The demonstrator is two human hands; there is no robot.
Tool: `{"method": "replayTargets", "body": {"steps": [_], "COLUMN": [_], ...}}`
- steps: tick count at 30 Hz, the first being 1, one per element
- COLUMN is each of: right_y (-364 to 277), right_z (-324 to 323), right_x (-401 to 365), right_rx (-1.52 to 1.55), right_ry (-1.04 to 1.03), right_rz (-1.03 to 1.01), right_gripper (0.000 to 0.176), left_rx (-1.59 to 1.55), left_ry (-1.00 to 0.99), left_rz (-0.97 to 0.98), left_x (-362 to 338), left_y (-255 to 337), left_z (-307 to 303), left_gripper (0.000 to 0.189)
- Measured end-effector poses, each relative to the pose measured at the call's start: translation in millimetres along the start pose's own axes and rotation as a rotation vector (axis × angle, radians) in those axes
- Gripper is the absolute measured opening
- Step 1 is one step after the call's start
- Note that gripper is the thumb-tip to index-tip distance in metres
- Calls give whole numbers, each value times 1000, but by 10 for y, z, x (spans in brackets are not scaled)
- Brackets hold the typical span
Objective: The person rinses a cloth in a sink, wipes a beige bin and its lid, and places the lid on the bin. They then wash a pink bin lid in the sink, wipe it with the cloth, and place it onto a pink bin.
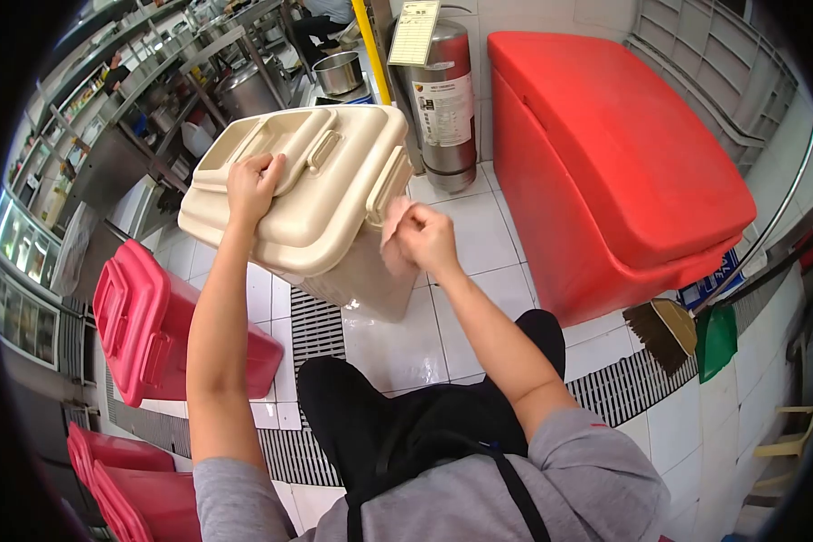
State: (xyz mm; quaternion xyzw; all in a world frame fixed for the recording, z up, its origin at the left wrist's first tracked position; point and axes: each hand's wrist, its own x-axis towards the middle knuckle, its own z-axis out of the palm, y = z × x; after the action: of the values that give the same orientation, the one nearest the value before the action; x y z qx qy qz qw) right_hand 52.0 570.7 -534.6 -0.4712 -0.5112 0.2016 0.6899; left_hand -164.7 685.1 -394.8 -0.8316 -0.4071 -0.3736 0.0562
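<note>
Wiping looks the likely step: the right hand (pixel 427 239) pinches a pink cloth (pixel 392 242) beside the side handle (pixel 389 183) of the beige bin (pixel 370 294), on the tiled floor (pixel 488 307); farther out, the left hand (pixel 253 190) rests curled on its lid (pixel 330 203), grip unclear. The next pass calls for a steadied lid.

A grey, short-sleeved shirt (pixel 406 515) shows a small red mark (pixel 598 425) on its right sleeve (pixel 578 452); narrow black straps (pixel 519 494) run over it, and the trousers (pixel 339 397) are black.
</note>
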Motion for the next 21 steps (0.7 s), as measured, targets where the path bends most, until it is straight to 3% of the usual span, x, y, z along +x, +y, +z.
{"method": "replayTargets", "body": {"steps": [3, 5, 6, 8, 10, 12, 16, 21], "right_y": [187, 340, 249, -32, 101, 74, -123, -383], "right_z": [164, 416, 408, 340, 456, 544, 536, 725], "right_x": [38, 427, 595, 864, 839, 615, 376, -350], "right_rx": [101, 670, 681, 902, 1007, 988, 980, 1262], "right_ry": [18, 433, 424, 254, 237, 285, 256, 209], "right_rz": [162, 341, 338, 858, 814, 522, 728, 569], "right_gripper": [18, 25, 25, 42, 44, 46, 54, 56], "left_rx": [-9, -5, -30, -33, -23, -13, 30, -225], "left_ry": [-11, -13, -5, -5, -9, 9, -13, -52], "left_rz": [-13, -23, -29, -35, -75, -66, -3, 122], "left_x": [-13, -4, -1, 4, 6, 36, 8, -222], "left_y": [8, -2, -8, -56, -80, -102, -138, -332], "left_z": [16, 4, 18, 12, 20, 25, 7, -279], "left_gripper": [37, 37, 37, 38, 39, 39, 40, 35]}}
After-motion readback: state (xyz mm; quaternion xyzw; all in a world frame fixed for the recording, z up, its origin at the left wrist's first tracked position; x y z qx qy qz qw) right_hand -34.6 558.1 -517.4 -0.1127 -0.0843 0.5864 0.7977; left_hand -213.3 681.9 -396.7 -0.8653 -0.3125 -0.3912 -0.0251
